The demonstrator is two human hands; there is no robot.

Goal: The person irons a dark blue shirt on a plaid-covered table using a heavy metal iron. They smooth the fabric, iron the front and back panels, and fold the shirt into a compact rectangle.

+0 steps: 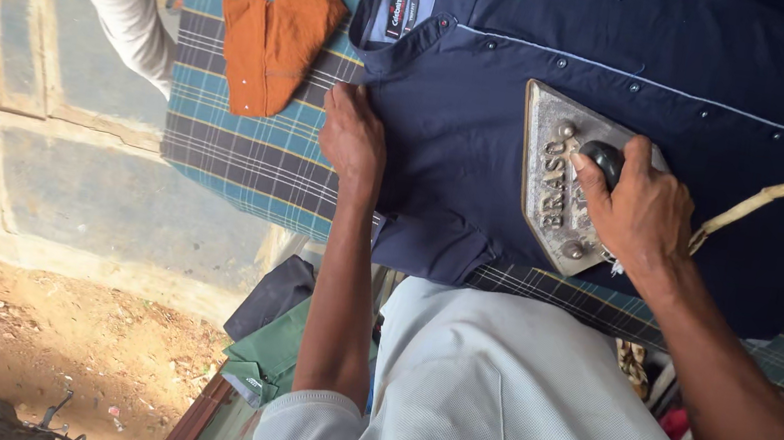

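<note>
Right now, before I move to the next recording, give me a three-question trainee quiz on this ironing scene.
1. True or false: the right hand grips the handle of the heavy metal iron.
2. The left hand presses on: A) the orange garment B) the navy shirt C) the folded green cloth.
3. What covers the table under the shirt?

Key: 1. True. 2. B, near the shoulder, by the collar. 3. A blue-green plaid cloth.
</note>
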